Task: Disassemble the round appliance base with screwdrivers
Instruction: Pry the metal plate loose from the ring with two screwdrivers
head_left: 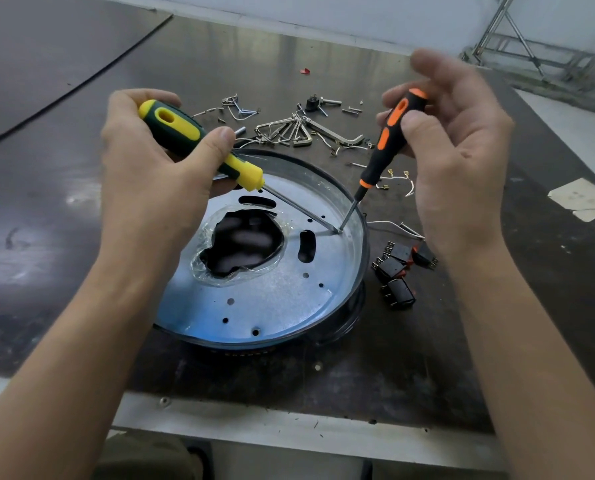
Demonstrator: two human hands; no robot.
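Currently left hand (157,161) grips yellow-green screwdriver (199,143); right hand (455,150) grips orange-black screwdriver (387,143); tips meet on round appliance base (271,299).

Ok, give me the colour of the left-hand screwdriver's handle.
The screwdriver handle is dark green and yellow, clearest in the head view.

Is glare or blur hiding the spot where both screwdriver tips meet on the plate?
Head view: the tips of the yellow screwdriver and orange screwdriver show sharp on the plate; head view: a bluish sheen covers the plate without washing out that spot; head view: the right hand's raised fingers are motion-blurred; head view: the wide-angle lens bends the table edges.
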